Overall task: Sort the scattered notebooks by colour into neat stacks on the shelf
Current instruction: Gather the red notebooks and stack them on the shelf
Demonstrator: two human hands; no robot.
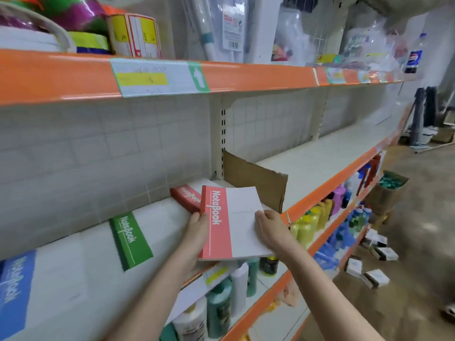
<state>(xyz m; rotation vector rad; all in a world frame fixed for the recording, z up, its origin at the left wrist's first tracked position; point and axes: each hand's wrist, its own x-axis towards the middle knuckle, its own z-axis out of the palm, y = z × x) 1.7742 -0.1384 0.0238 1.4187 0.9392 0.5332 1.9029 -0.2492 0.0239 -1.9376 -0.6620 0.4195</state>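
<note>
A notebook with a salmon-red band and white cover (231, 220) is held over the front of the middle shelf (312, 163). My left hand (197, 230) grips its spine edge from the left and below. My right hand (269, 227) holds its right edge, thumb on the cover. Behind it another red notebook (187, 196) lies on the shelf. To its left lies a green-banded notebook (130, 239), and at the far left a blue-banded one (17, 289). All lie flat, side by side along the shelf.
A brown cardboard divider (256, 178) stands upright just right of the red notebooks. Bottles of cleaning products (327, 205) fill the lower shelves. Small boxes (374, 276) lie on the floor at the right. The upper shelf holds packaged goods.
</note>
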